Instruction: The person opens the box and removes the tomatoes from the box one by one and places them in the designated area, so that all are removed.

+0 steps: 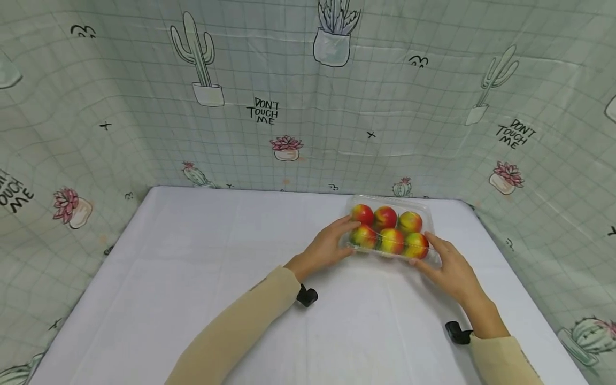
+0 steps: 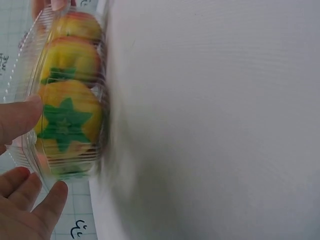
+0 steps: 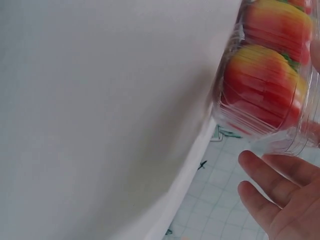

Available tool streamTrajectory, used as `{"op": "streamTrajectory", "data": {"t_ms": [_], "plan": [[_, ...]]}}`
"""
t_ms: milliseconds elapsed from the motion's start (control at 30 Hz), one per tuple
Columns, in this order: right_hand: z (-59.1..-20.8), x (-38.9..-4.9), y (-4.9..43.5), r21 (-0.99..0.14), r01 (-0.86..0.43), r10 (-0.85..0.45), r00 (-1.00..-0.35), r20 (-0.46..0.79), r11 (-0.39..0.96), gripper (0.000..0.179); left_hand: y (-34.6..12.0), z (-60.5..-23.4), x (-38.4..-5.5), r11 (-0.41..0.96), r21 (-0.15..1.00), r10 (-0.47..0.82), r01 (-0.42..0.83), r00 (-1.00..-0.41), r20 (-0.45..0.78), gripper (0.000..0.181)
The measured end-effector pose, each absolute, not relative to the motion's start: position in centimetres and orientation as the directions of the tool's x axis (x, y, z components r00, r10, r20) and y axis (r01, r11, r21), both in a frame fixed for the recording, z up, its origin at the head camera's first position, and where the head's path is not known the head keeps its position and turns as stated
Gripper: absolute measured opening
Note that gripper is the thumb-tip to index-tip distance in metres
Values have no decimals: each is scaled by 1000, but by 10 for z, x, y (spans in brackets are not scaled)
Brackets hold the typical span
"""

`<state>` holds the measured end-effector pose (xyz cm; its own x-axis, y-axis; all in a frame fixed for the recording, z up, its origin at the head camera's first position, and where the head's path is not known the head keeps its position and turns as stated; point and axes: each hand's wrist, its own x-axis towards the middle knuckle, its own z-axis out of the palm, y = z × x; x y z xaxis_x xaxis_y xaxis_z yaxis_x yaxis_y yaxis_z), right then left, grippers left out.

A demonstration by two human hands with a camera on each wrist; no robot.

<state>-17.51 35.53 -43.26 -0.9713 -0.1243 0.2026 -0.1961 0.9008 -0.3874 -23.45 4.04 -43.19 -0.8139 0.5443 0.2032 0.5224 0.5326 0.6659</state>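
A clear plastic clamshell box stands at the far right part of the white table, with several red-and-yellow round fruits in two rows inside. My left hand grips its left end. In the left wrist view its thumb presses the ribbed plastic, and green star-shaped calyxes show on some fruits. At the right end, my right hand holds the near corner between thumb and fingers. In the right wrist view several fingers of that hand spread just past the box's end. Whether the box touches the tabletop I cannot tell.
White cloth covers the table. Behind it and along both sides hangs a pale green checked curtain printed with cacti and lettering. A black wrist camera mount sits at the left cuff, another at the right.
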Motion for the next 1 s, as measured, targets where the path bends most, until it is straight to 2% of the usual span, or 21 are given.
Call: {"op": "streamTrajectory", "data": {"t_ms": [1000], "plan": [[-435, -187, 300, -415, -306, -227, -946, 230, 857, 82, -25, -434, -212, 557, 682, 476, 473, -855, 204, 64]]}}
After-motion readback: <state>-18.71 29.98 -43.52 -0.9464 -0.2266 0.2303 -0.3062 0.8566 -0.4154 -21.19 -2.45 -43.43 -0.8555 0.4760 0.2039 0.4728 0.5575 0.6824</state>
